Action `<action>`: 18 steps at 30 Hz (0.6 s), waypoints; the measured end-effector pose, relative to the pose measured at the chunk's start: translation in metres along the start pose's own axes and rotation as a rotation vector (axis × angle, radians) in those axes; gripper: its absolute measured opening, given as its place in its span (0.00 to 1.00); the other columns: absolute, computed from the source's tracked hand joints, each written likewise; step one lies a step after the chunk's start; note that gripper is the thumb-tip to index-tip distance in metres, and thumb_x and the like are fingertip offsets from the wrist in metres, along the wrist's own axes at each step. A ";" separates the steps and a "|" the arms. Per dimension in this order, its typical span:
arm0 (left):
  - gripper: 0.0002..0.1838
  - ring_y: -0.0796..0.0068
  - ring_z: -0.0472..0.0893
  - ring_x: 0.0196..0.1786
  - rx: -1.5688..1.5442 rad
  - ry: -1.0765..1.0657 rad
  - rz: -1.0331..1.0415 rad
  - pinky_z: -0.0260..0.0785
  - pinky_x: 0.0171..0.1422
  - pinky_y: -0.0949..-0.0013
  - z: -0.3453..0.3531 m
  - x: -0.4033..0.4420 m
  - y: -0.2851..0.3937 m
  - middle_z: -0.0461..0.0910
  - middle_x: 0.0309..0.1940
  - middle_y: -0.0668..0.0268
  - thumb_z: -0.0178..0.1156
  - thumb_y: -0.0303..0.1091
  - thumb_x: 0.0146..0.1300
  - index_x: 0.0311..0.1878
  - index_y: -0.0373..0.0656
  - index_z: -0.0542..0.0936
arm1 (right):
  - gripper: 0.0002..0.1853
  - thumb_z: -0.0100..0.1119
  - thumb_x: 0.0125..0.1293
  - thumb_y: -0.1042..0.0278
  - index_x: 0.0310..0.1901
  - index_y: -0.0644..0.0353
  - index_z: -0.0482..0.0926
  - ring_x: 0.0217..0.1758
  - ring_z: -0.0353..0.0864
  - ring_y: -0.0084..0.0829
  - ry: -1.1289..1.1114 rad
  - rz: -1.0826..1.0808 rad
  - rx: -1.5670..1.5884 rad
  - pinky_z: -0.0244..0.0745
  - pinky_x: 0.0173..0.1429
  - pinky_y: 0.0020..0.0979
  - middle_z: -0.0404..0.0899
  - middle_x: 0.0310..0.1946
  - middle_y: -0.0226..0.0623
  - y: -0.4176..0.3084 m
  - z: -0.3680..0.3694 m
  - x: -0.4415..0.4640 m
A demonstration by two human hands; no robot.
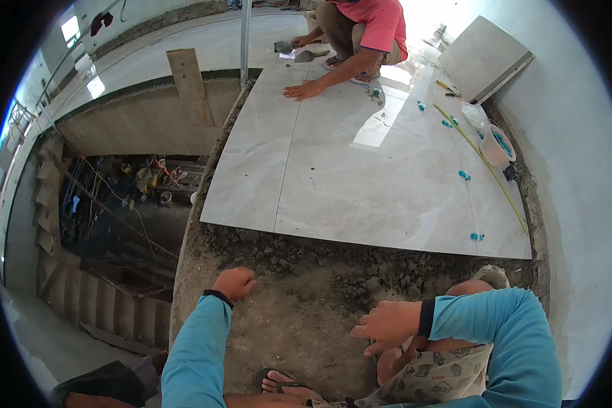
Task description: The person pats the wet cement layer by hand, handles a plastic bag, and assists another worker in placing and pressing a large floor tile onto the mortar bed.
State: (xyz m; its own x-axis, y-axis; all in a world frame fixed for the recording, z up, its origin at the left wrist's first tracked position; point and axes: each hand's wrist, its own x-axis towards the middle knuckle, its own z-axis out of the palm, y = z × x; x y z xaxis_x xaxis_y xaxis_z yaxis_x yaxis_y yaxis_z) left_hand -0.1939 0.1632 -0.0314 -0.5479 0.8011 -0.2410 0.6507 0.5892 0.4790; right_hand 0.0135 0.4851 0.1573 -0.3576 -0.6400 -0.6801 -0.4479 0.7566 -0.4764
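My left hand (235, 283) hangs above the bare ground at the left, its fingers curled into a loose fist with nothing visible in it. My right hand (390, 325) is in front of my right knee, fingers slightly bent and apart, holding nothing. Both wrists have dark cuffs below blue sleeves. Ahead of my hands, crumbly dark mortar (370, 275) lies along the edge of large glossy grey floor tiles (374, 197). Neither hand touches the tiles. Teal tile-levelling clips (464, 175) sit along a seam at the right.
Another person (367, 34) squats on the tiles, one hand (304, 90) flat on them, near a trowel (306, 56). A stairwell opening (129, 224) drops away at the left. A bucket of clips (498, 147), a yellow-green strip (483, 158) and a leaning tile (486, 58) are at the right.
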 end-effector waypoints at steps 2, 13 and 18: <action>0.11 0.51 0.79 0.41 0.020 -0.017 -0.020 0.71 0.43 0.50 0.000 0.000 0.000 0.80 0.34 0.57 0.56 0.41 0.61 0.34 0.42 0.77 | 0.27 0.51 0.68 0.43 0.54 0.61 0.71 0.48 0.80 0.49 0.002 -0.003 0.001 0.74 0.48 0.49 0.78 0.43 0.46 0.001 0.001 0.001; 0.12 0.50 0.79 0.40 0.005 -0.051 -0.044 0.70 0.44 0.49 -0.004 0.000 0.005 0.79 0.34 0.54 0.56 0.41 0.62 0.34 0.41 0.77 | 0.28 0.51 0.67 0.43 0.55 0.62 0.71 0.47 0.80 0.50 0.009 -0.006 0.006 0.74 0.49 0.48 0.79 0.42 0.47 0.000 0.000 0.002; 0.12 0.50 0.79 0.41 0.039 -0.036 -0.040 0.71 0.43 0.49 -0.002 0.000 0.004 0.80 0.34 0.56 0.56 0.41 0.61 0.34 0.42 0.78 | 0.32 0.48 0.69 0.42 0.64 0.60 0.65 0.52 0.78 0.47 -0.104 0.028 -0.015 0.72 0.54 0.47 0.77 0.47 0.46 -0.003 -0.006 0.002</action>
State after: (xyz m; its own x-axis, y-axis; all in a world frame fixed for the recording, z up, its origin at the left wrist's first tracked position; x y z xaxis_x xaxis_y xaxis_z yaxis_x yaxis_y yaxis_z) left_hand -0.1927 0.1650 -0.0277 -0.5554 0.7794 -0.2899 0.6488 0.6242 0.4352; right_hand 0.0089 0.4807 0.1606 -0.2834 -0.6010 -0.7473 -0.4513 0.7711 -0.4491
